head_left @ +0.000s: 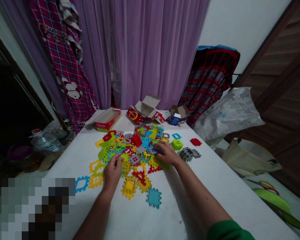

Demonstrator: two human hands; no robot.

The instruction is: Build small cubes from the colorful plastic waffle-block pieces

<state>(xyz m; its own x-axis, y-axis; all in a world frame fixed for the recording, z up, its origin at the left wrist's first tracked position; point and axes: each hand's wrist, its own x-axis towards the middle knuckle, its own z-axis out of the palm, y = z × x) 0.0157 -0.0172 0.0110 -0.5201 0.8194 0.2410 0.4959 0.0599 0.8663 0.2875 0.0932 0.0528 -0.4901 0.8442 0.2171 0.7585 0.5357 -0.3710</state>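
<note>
A heap of interlocking plastic building tiles (pixel 140 150) in yellow, green, blue, red and grey lies on the white table. My left hand (pixel 112 171) rests at the heap's near left side, fingers loosely bent beside yellow and lime tiles, with nothing visible held. Over the right part of the heap, my right hand (pixel 166 153) reaches in, thumb and fingers apart around dark grey tiles; its fingertips are partly hidden among the pieces. A teal square tile (pixel 154 197) lies nearest to me, and a blue frame tile (pixel 82 184) sits at the left.
Opened cardboard boxes stand at the table's far edge: a red-green one (pixel 108 123), a red one (pixel 137 115) and a blue one (pixel 175 119). Joined grey tiles (pixel 187 154), a green cluster (pixel 177 144) and a red piece (pixel 196 142) lie at right. Scissors (pixel 265 186) are beyond the table.
</note>
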